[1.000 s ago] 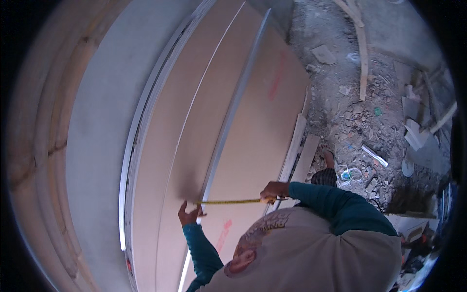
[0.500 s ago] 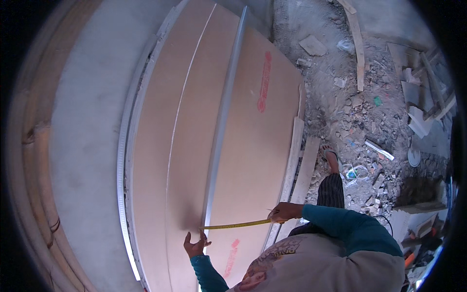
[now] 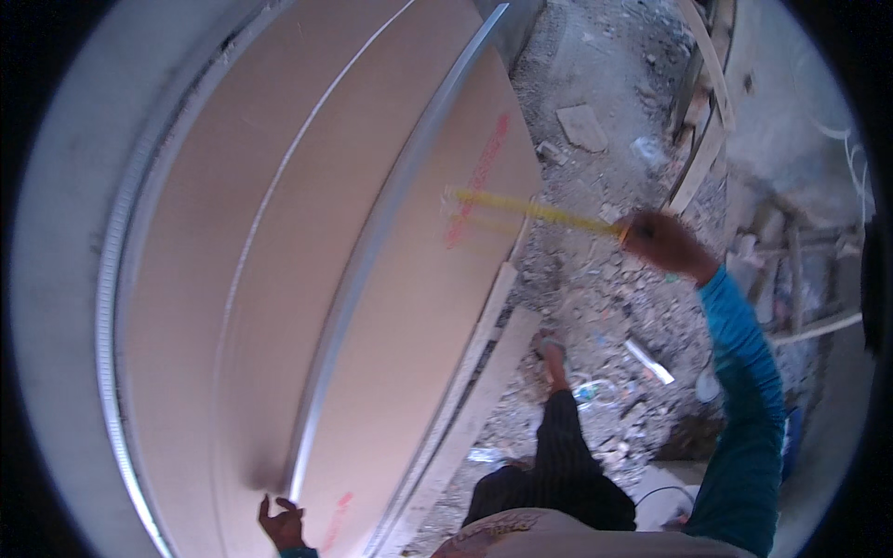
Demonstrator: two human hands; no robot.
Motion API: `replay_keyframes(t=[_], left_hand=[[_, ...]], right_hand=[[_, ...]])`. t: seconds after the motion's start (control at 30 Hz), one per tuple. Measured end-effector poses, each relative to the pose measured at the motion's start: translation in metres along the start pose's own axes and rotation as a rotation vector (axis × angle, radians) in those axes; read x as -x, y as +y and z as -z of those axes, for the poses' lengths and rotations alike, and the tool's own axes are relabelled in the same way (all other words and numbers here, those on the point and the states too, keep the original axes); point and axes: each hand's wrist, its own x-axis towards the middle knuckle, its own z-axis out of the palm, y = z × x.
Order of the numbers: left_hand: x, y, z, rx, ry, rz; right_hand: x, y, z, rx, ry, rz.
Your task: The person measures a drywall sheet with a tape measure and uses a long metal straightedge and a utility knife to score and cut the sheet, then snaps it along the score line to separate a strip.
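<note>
A long grey metal channel lies lengthwise on a large brown board with red printing. My left hand is at the channel's near end, fingers apart and partly bent. Its fingertips are beside or touching the metal; I cannot tell which. Out to the right, over the rubble, my right hand is closed around a tape measure, whose case is mostly hidden. The yellow tape blade sticks out leftward over the board, its free end blurred by motion.
Rubble covers the ground right of the board, where my foot stands. A plank runs along the board's right edge. Left are a perforated metal strip and a grey wall. Wooden pieces lie at far right.
My right hand has swung up and to the right with the tape measure. The blade's end has left the channel and my left hand. The view has shifted.
</note>
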Motion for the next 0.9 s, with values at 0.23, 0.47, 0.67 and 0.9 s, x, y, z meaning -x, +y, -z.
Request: replay_keyframes(t=[0.23, 0.47, 0.67, 0.9], left_hand=[[0.027, -0.042, -0.081, 0.275, 0.185, -0.326], [0.043, -0.055, -0.126, 0.200, 0.324, -0.414], [0.009, -0.068, -0.067, -0.400, 0.275, -0.941], [-0.001, -0.075, -0.069, -0.437, 0.342, -1.077]], right_hand=[[-0.139, -0.121, 0.239, 0.948, 0.249, 0.195], [-0.268, -0.264, 0.257, 1.476, 0.094, 0.267], [-0.323, -0.318, 0.213, 1.742, 0.116, 0.257], [-0.345, -0.344, 0.188, 1.771, 0.204, 0.344]])
